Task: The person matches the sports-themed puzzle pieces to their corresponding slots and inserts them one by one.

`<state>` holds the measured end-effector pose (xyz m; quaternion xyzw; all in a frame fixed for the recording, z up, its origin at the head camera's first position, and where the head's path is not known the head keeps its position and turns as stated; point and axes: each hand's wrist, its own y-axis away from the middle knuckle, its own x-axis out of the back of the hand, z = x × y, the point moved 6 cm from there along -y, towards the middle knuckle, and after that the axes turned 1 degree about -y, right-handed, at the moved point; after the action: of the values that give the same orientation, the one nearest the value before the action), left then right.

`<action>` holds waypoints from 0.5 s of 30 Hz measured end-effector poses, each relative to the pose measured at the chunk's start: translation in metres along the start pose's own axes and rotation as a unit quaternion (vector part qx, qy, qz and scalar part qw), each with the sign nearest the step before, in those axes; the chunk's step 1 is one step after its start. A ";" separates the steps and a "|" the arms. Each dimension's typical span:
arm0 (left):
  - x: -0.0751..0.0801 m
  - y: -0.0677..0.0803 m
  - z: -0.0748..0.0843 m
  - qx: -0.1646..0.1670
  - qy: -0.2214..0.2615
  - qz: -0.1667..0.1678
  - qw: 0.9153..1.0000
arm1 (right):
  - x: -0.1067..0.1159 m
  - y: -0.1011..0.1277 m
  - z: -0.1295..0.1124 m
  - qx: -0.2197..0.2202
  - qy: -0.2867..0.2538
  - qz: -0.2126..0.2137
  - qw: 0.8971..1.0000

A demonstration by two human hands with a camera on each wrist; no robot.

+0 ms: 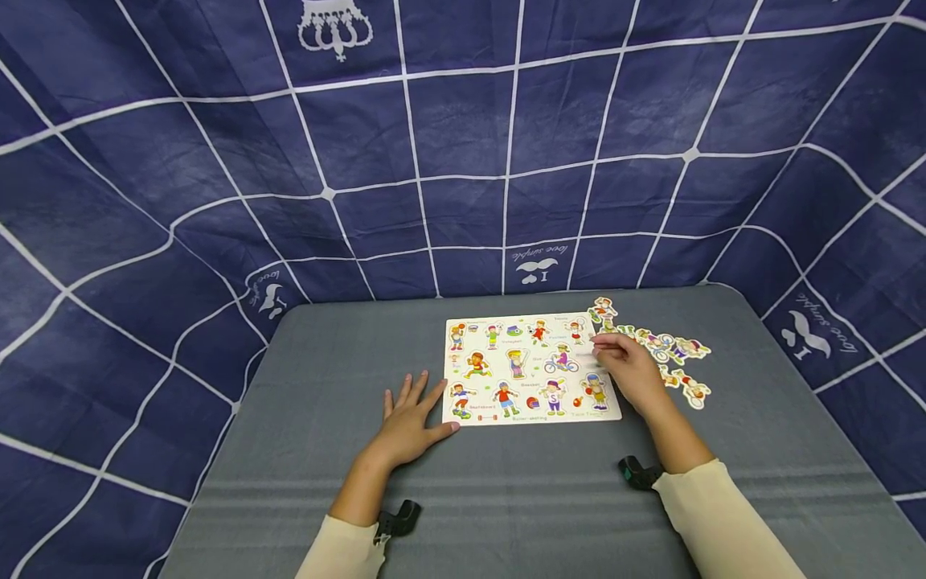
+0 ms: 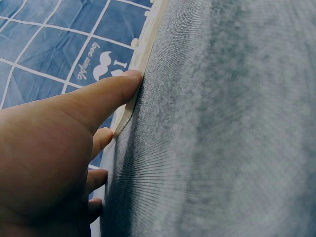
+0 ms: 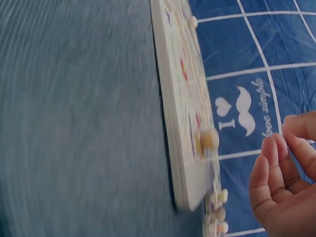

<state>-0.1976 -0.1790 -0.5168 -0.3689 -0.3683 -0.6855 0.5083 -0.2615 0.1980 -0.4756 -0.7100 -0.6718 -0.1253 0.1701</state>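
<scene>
A white wooden knob puzzle board [image 1: 497,367] with sports figures lies flat on the grey table. My left hand [image 1: 408,422] lies spread at its left side, thumb at the lower left corner. In the left wrist view, the thumb [image 2: 111,94] touches the board's edge [image 2: 143,54]. Over the board's right edge is my right hand [image 1: 628,370], its fingers bent loosely. The right wrist view shows this hand [image 3: 289,182] with thumb and fingertips close together and nothing visible between them. A round knob [image 3: 209,138] stands up from the board there.
Loose puzzle pieces [image 1: 690,348] lie in a scattered group right of the board, partly behind my right hand. A dark blue cloth [image 1: 463,209] with white grid lines hangs around the back and sides of the grey table [image 1: 347,346].
</scene>
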 end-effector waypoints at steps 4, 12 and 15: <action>0.000 0.000 -0.001 0.000 -0.002 0.001 1.000 | 0.006 -0.001 0.007 0.002 0.016 -0.004 1.000; -0.002 -0.001 -0.003 -0.001 -0.001 0.001 1.000 | 0.019 0.000 0.013 0.038 0.046 -0.028 0.998; -0.001 -0.001 -0.002 -0.001 0.001 0.001 1.000 | 0.025 0.000 0.014 0.042 0.064 -0.030 0.997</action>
<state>-0.1985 -0.1799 -0.5189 -0.3694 -0.3669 -0.6857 0.5087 -0.2601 0.2264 -0.4781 -0.6721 -0.6855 -0.1474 0.2382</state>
